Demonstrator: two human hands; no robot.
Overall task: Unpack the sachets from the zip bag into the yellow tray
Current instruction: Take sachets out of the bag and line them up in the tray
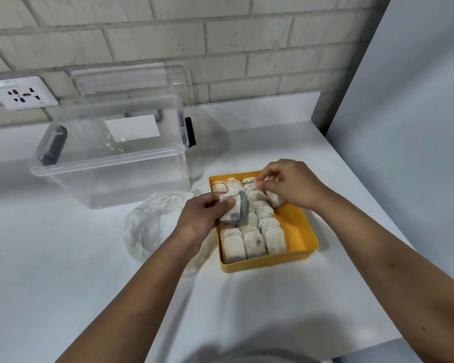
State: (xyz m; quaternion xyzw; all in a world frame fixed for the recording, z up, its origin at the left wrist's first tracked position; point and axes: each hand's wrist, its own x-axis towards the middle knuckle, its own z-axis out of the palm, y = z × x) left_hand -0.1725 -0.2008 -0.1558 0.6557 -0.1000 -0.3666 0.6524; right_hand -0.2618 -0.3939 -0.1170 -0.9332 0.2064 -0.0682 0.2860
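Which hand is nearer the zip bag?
Left. The left hand holds sachets right beside the zip bag; the right hand is farther, over the yellow tray.

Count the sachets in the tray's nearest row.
3, side by side against the near wall of the tray: left sachet, middle sachet, right sachet. Further rows behind are partly hidden by the left hand and right hand.

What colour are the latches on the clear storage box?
Black. The head view shows the latches best, on the clear storage box.
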